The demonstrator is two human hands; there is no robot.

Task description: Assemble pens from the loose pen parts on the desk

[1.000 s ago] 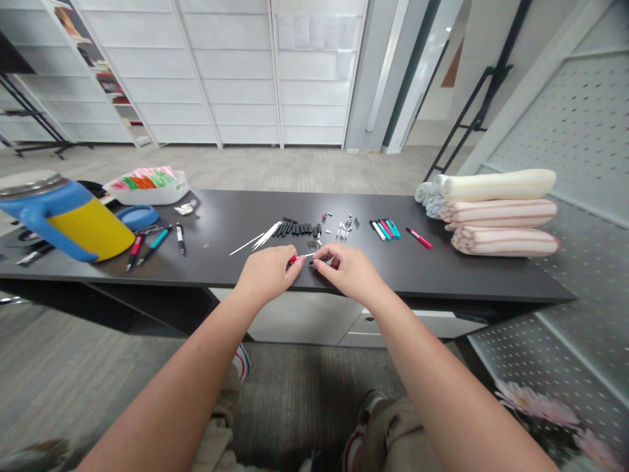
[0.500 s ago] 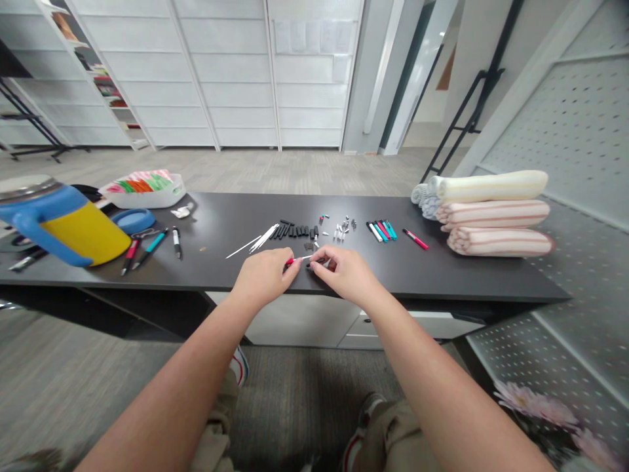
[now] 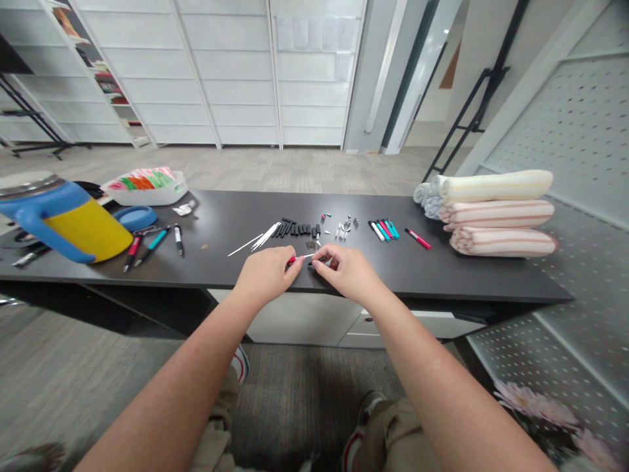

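Note:
My left hand [image 3: 265,272] is closed on a red pen barrel [image 3: 291,260] at the table's front edge. A thin white refill [image 3: 306,255] sticks out of the barrel towards my right hand [image 3: 346,270]. The right fingers pinch a small black pen part [image 3: 322,260], mostly hidden by them. Just beyond my hands lie several white refills [image 3: 265,236], black pen pieces [image 3: 299,230], tiny springs [image 3: 310,245] and silver pen tips [image 3: 341,231]. Further right, several coloured pen barrels [image 3: 384,229] lie in a row, with a red one [image 3: 417,238] apart from them.
A blue and yellow mug [image 3: 93,229], loose pens [image 3: 152,247], a blue ring-shaped thing [image 3: 135,218] and a white tray [image 3: 171,192] of colourful packets occupy the dark table's [image 3: 226,210] left side. Rolled towels [image 3: 501,215] are stacked at the right end.
The whole view has shifted very slightly. Both hands keep nearly the same pose, the refill still between them.

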